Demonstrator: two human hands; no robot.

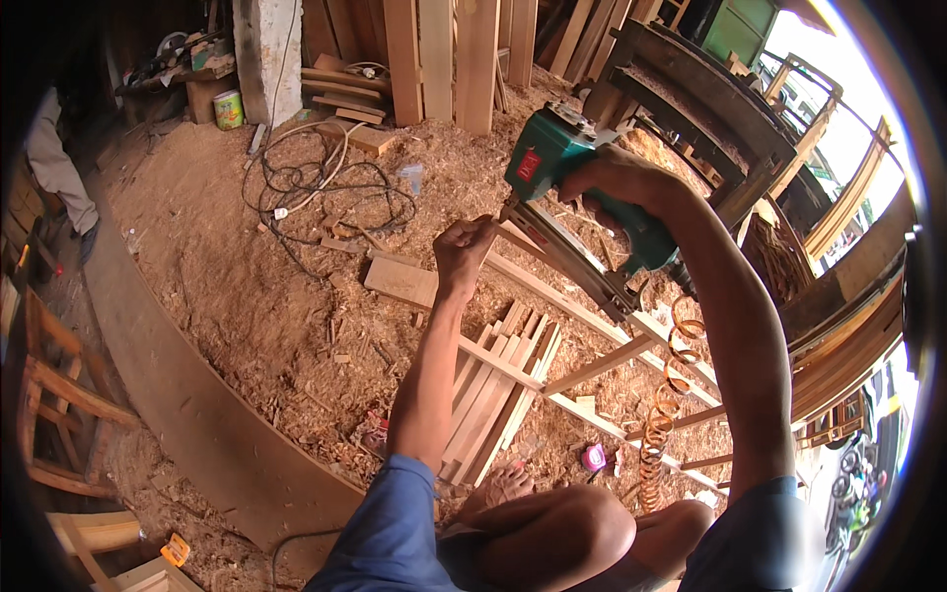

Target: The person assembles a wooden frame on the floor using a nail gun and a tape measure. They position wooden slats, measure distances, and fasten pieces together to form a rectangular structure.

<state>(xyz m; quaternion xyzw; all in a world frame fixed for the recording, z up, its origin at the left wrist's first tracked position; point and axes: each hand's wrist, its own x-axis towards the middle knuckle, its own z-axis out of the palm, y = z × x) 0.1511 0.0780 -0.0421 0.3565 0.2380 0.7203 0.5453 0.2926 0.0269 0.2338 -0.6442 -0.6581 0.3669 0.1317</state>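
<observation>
My right hand (619, 180) is wrapped around the handle of a green nail gun (546, 148), held up over a light wooden frame (604, 363). The gun's long magazine slants down to the right, close above the frame's strips. My left hand (463, 254) is closed in front of the gun's nose, near the frame's far end. What its fingertips pinch, if anything, is too small to make out. An orange coiled air hose (655, 434) hangs to the right of my knees. A stack of wooden strips (496, 397) lies beside the frame, below my left hand.
Wood shavings cover the floor. A wooden block (400, 280) lies left of the frame, with tangled black cable (326, 202) beyond it. A pink tape measure (593, 457) sits by my foot. Upright planks (475, 69) stand at the back. A person's leg (61, 163) shows far left.
</observation>
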